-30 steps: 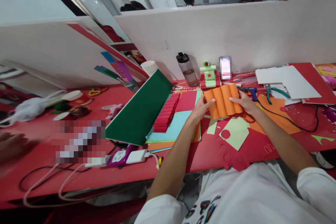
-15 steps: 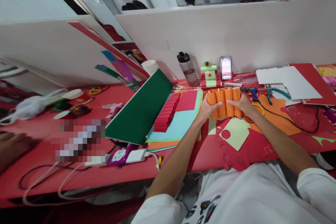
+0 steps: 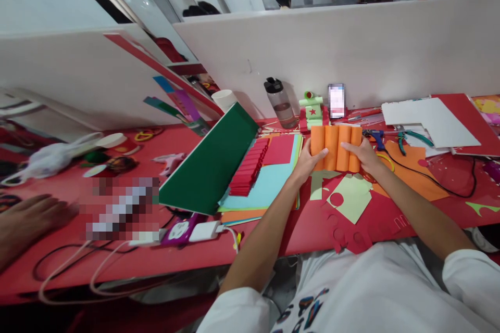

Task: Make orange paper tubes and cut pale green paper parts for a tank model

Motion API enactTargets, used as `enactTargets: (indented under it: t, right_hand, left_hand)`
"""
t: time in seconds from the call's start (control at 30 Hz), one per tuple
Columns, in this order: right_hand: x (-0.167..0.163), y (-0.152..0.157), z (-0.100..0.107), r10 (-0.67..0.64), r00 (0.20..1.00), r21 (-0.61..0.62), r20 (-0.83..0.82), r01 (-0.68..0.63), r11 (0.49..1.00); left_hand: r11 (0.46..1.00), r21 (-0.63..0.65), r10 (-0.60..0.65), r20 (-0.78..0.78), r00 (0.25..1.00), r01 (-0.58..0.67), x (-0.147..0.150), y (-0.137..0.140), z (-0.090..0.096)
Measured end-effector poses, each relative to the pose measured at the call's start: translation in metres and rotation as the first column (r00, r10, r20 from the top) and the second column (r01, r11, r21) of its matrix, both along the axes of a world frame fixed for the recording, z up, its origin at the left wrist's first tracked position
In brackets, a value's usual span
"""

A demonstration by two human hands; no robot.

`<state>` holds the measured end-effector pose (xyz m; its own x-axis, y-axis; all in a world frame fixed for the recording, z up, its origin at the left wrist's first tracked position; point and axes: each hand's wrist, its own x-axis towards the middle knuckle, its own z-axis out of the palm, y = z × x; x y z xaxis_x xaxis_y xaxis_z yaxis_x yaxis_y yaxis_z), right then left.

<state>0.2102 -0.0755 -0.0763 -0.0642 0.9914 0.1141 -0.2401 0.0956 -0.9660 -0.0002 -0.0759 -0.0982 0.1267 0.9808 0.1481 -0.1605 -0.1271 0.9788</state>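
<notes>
Between my two hands is a row of orange paper rolls, standing side by side with their long sides touching. My left hand grips the row's left end, thumb across the front. At the right end my right hand closes around it, its thumb pressed on the front face. Just behind stands a small green and red paper model with a red star. Below the rolls lie a pale green paper sheet with a hole and red paper scraps.
Left of my hands, a strip of red folded paper rests on coloured sheets beside a slanted green board. A water bottle and a phone stand behind. Pliers lie right. Another person's hand rests far left.
The orange rolls have tilted so their front faces show more fully and their open top ends show less. The other person's hand has come further into view at the left.
</notes>
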Motion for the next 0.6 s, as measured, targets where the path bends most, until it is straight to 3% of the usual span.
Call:
enactTargets:
  t: [0.13,0.33,0.47,0.6]
  right_hand:
    - [0.003,0.005,0.000,-0.115,0.988,-0.051,-0.099,0.110,0.993]
    - [0.009,0.013,-0.003,-0.141,0.970,-0.098,-0.198,0.123,0.988]
    - [0.016,0.015,-0.001,-0.064,0.996,-0.128,-0.065,0.055,0.990]
    - [0.019,0.011,0.000,0.139,0.988,-0.187,0.067,-0.124,0.975]
  left_hand:
    - [0.989,-0.101,-0.096,0.098,0.991,0.106,0.000,-0.001,0.003]
    - [0.991,-0.126,0.066,0.215,0.974,-0.040,-0.003,0.007,0.004]
    - [0.969,-0.173,0.217,0.236,0.947,-0.178,-0.013,0.016,0.003]
    - [0.945,-0.222,0.284,0.204,0.937,-0.238,-0.018,0.018,0.001]
